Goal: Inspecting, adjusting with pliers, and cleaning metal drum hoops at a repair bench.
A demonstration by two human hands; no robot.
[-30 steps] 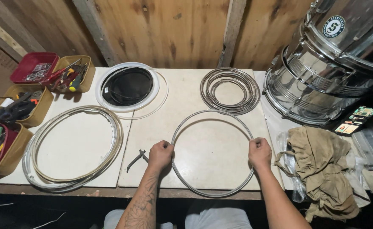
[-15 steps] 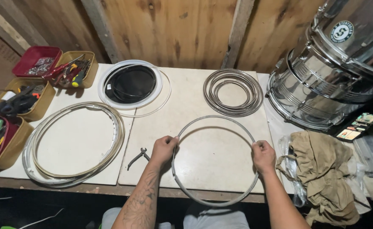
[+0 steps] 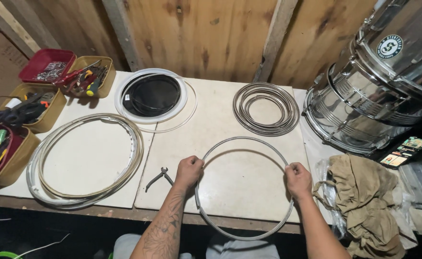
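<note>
We see a pale worktop against a wooden plank wall, with chrome drums stacked at the right edge. On the left lies a pile of large hoops, flat on the top. Behind it sits a black drumhead in a white ring. A stack of smaller metal hoops lies at the back right, well apart from our hands. A crumpled tan cloth lies to the right, just beside the right forearm. Open tool trays line the left side (contents too jumbled to sort).

The single metal hoop is in front of us, its near arc hanging past the table edge. Our left hand is closed around its left side, our right hand closed around its right side, fingers curled over the rim on both. Small pliers lie on the top just left of the left hand, not touching it
</note>
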